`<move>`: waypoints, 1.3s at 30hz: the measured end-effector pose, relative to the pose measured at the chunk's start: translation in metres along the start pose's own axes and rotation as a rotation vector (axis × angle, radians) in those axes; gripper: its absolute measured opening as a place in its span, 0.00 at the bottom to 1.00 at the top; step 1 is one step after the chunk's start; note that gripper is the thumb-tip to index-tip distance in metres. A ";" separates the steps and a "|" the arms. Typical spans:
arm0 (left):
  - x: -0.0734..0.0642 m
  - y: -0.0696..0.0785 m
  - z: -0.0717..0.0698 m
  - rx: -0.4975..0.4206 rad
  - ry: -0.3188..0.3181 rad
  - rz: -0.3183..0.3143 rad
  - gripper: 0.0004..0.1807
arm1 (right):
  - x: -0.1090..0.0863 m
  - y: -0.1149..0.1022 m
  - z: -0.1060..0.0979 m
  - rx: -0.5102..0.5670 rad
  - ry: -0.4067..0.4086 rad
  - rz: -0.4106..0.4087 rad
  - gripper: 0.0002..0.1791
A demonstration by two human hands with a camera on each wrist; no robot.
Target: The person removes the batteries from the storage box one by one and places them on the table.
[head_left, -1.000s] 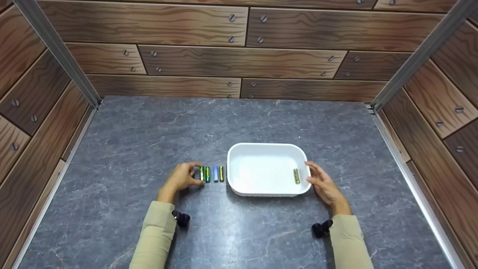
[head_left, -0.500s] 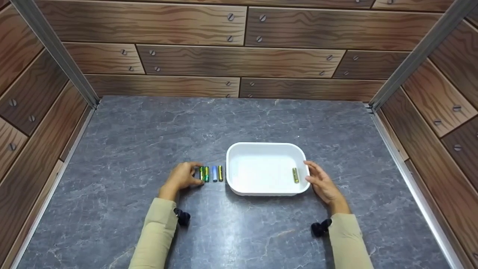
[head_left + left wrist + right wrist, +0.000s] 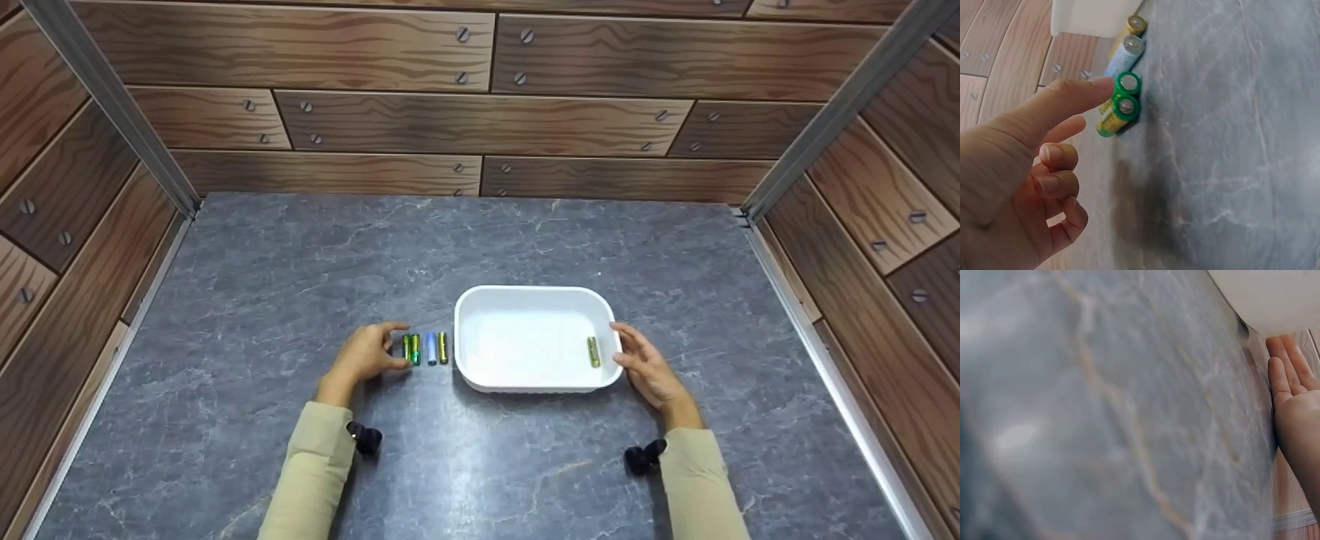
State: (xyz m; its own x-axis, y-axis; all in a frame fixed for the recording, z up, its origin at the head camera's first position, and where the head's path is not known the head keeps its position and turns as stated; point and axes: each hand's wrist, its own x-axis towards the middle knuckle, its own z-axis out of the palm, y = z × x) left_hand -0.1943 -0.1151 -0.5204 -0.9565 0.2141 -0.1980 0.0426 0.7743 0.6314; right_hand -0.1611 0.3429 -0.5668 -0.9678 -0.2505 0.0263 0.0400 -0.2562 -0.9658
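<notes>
Lying side by side, two green-and-yellow batteries (image 3: 411, 349) nearly touch each other. A light blue battery (image 3: 431, 349) and a gold-and-black battery (image 3: 442, 348) follow to their right. My left hand (image 3: 364, 352) is beside the leftmost green one, thumb and index spread near its two ends; the left wrist view has the thumb over the green batteries (image 3: 1127, 83) and the other fingers loosely bent. To the right stands a white plastic tub (image 3: 536, 301) with one gold-green battery (image 3: 594, 352) inside. The straight fingers of my right hand (image 3: 656, 379) touch the tub's right end.
A grey marble-patterned tabletop (image 3: 337, 247) carries everything. Wood-plank-printed walls (image 3: 480, 124) enclose it at the back and sides, with metal posts (image 3: 112, 112) at the corners. The tub's left wall is close to the gold-and-black battery.
The left thumb and index have eased slightly apart from the leftmost green battery's ends. That battery has edged right, closer to its neighbour. The right hand and tub stay put.
</notes>
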 end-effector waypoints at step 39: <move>-0.005 0.080 0.014 -0.099 0.126 0.342 0.17 | 0.000 0.000 0.000 -0.003 0.027 0.018 0.25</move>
State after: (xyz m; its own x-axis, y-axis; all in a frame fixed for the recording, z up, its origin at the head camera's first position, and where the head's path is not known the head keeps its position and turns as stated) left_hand -0.1823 -0.0458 -0.4796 -0.9200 0.3709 0.1268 0.3437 0.6078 0.7159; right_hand -0.1613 0.3431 -0.5667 -0.9732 -0.2300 0.0025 0.0564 -0.2493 -0.9668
